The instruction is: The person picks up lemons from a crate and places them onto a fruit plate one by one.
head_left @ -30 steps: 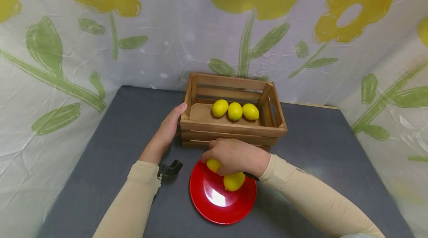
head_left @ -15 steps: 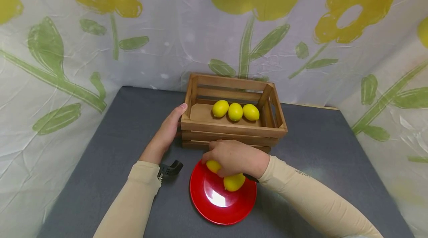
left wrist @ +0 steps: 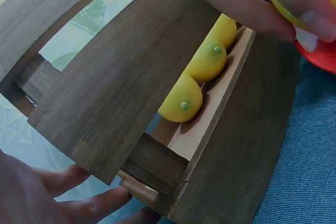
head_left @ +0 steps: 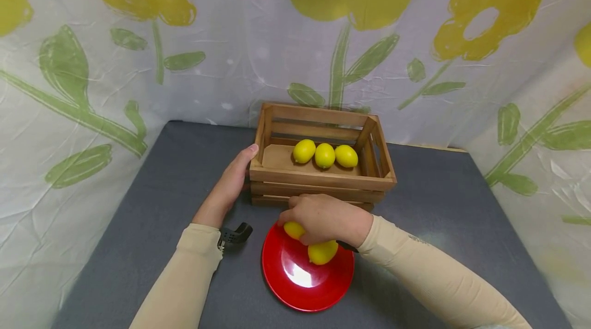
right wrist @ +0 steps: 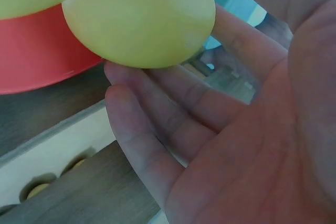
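My right hand (head_left: 325,218) holds a lemon (head_left: 294,229) at the far rim of a red plate (head_left: 300,298). In the right wrist view, the fingers (right wrist: 157,124) curl around that lemon (right wrist: 142,19), with the thumb side above it. A second lemon (head_left: 322,252) lies on the plate just below the hand. My left hand (head_left: 233,175) rests against the left end of a slatted wooden crate (head_left: 323,179), its thumb by the near corner. Fairly straight fingers (left wrist: 97,203) touch the crate's outside in the left wrist view. Three lemons (head_left: 325,155) sit in a row inside.
The crate stands directly behind the plate on a dark grey tabletop (head_left: 434,216). Behind the table hangs a pale curtain (head_left: 221,62) with yellow flowers. A black wrist device (head_left: 236,233) sticks out beside the left wrist.
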{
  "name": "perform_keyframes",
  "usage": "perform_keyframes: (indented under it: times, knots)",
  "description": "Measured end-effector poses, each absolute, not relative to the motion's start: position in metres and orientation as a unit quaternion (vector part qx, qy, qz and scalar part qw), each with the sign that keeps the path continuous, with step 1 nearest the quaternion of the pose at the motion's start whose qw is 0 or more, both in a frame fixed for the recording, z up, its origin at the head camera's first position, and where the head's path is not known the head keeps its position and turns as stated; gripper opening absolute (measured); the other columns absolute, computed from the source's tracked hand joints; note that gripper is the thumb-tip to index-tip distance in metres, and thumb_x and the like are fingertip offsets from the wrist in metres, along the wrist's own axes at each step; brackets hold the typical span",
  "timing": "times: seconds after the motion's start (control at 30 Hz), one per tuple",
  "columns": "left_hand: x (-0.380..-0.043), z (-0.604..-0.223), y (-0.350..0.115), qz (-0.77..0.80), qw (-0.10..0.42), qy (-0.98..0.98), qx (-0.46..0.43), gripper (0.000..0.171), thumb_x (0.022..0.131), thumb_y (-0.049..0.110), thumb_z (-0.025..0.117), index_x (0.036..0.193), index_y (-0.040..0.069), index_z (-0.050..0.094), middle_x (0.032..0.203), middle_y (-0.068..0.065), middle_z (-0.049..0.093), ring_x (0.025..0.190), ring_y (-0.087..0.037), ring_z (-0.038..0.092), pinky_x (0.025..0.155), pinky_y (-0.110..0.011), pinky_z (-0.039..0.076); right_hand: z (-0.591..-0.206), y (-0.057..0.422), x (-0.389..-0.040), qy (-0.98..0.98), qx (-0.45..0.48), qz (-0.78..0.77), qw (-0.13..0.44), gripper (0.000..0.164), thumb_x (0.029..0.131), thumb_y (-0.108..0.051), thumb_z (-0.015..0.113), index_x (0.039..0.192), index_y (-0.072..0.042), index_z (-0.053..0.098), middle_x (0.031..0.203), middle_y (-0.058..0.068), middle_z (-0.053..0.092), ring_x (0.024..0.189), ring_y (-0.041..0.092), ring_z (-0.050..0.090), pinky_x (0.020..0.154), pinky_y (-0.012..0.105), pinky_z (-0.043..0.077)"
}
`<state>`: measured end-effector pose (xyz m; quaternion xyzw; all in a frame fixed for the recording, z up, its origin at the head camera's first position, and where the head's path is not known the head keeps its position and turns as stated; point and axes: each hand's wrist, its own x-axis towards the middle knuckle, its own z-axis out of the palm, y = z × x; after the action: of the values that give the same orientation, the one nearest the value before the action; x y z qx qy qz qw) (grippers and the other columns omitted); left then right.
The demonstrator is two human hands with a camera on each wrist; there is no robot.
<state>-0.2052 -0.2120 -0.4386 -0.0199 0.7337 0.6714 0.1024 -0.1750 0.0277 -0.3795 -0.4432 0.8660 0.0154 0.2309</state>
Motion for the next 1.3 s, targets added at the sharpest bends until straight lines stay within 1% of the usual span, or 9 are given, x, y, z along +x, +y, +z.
perform_keyframes:
  times: [0.2,0.4,0.57,0.77,0.87,0.97,1.1,1.23,1.3]
  knots:
    - [-0.205,-0.437,-0.211,0.671,0.1,0.734,-0.025,0.084,0.107,0.068,0.037,0.174,0.019,0.021,0.179,-0.013,0.02,0.16,-0.049,0.031,0.128,-0.072,0.025,-0.373,0.031,-0.176,0.862,-0.455,0.023,0.223,0.06,0.087,-0.026,0.091,0.142,-0.037,0.069,0.124,-0.003,0.067,0.106,0.012,0.061,0.087,0.03,0.062]
    - [-0.204,-0.434,-0.21,0.666,0.099,0.739,-0.024,0.084,0.107,0.068,0.036,0.174,0.02,0.021,0.179,-0.014,0.02,0.158,-0.049,0.034,0.128,-0.072,0.026,-0.357,0.034,-0.175,0.861,-0.46,0.021,0.218,0.057,0.09,-0.026,0.089,0.143,-0.036,0.068,0.126,-0.003,0.067,0.107,0.012,0.061,0.089,0.031,0.061]
    - [-0.204,-0.433,-0.21,0.665,0.097,0.74,-0.027,0.085,0.107,0.068,0.035,0.174,0.02,0.02,0.18,-0.014,0.019,0.158,-0.049,0.033,0.128,-0.072,0.027,-0.336,0.038,-0.175,0.858,-0.46,0.003,0.228,0.054,0.092,-0.023,0.087,0.142,-0.034,0.069,0.131,-0.002,0.069,0.111,0.012,0.06,0.089,0.03,0.06]
    - [-0.204,-0.435,-0.211,0.662,0.095,0.743,-0.028,0.085,0.107,0.068,0.035,0.174,0.018,0.021,0.179,-0.015,0.021,0.158,-0.05,0.033,0.128,-0.071,0.027,-0.311,0.043,-0.178,0.854,-0.475,-0.005,0.211,0.05,0.095,-0.025,0.083,0.143,-0.031,0.07,0.134,-0.004,0.07,0.109,0.011,0.062,0.083,0.025,0.059]
    - [-0.204,-0.435,-0.21,0.664,0.094,0.742,-0.025,0.084,0.107,0.067,0.035,0.174,0.018,0.021,0.178,-0.016,0.021,0.158,-0.05,0.033,0.128,-0.072,0.026,-0.298,0.044,-0.181,0.854,-0.482,-0.002,0.194,0.049,0.097,-0.027,0.081,0.144,-0.03,0.069,0.138,-0.006,0.07,0.116,0.012,0.064,0.088,0.027,0.061]
    - [-0.204,-0.436,-0.21,0.667,0.095,0.739,-0.022,0.084,0.107,0.066,0.036,0.174,0.017,0.021,0.178,-0.016,0.021,0.158,-0.05,0.033,0.128,-0.072,0.025,-0.286,0.045,-0.184,0.853,-0.491,-0.007,0.179,0.047,0.098,-0.027,0.08,0.144,-0.027,0.07,0.14,-0.006,0.071,0.123,0.015,0.065,0.099,0.033,0.06]
    - [-0.204,-0.437,-0.21,0.669,0.1,0.736,-0.018,0.083,0.107,0.066,0.036,0.174,0.017,0.022,0.178,-0.016,0.022,0.158,-0.049,0.034,0.128,-0.072,0.025,-0.272,0.048,-0.192,0.848,-0.505,-0.03,0.156,0.045,0.099,-0.027,0.079,0.143,-0.024,0.071,0.134,-0.006,0.073,0.117,0.015,0.068,0.101,0.035,0.059]
    - [-0.205,-0.438,-0.211,0.668,0.097,0.738,-0.019,0.083,0.107,0.066,0.036,0.173,0.017,0.023,0.177,-0.017,0.023,0.158,-0.049,0.035,0.128,-0.072,0.026,-0.262,0.05,-0.206,0.845,-0.517,-0.062,0.122,0.041,0.098,-0.024,0.08,0.139,-0.024,0.073,0.124,-0.008,0.073,0.106,0.012,0.066,0.094,0.033,0.059]
    - [-0.205,-0.439,-0.211,0.668,0.096,0.737,-0.018,0.083,0.107,0.066,0.036,0.173,0.018,0.023,0.177,-0.017,0.023,0.157,-0.049,0.035,0.127,-0.073,0.026,-0.259,0.05,-0.213,0.847,-0.515,-0.076,0.113,0.04,0.098,-0.022,0.079,0.138,-0.024,0.073,0.123,-0.01,0.073,0.103,0.011,0.065,0.092,0.032,0.059]
